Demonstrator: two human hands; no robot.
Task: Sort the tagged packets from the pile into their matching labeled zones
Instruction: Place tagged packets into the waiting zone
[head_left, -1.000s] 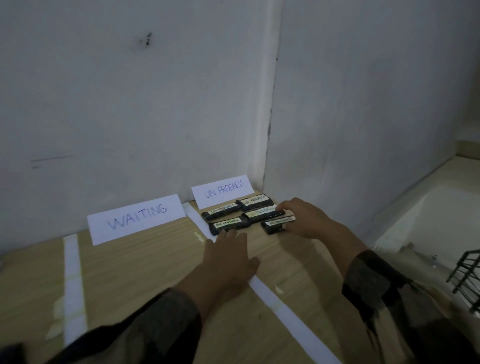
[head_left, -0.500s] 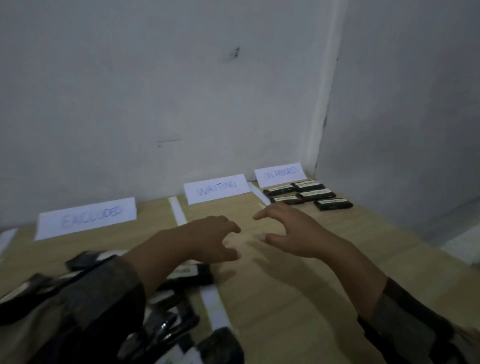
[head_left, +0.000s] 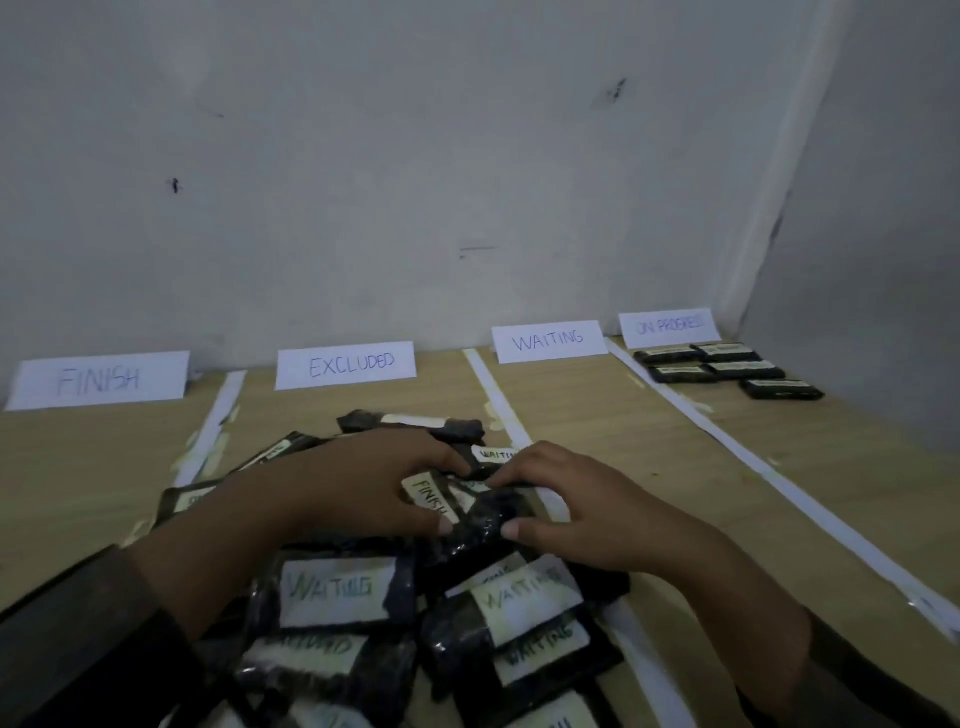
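bare left hand and right hand, dark checked long sleeves.

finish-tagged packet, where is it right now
In the head view, the FINISH-tagged packet sits atop the pile, between the left hand and right hand.

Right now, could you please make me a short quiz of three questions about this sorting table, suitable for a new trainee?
1. True or false: the ON PROGRESS zone already holds five packets.
2. The packet between the left hand and the right hand has which tag? A) WAITING B) FINISH C) EXCLUDED
3. Name the sign that stands between the FINISH sign and the WAITING sign.

Key
1. True
2. B
3. EXCLUDED
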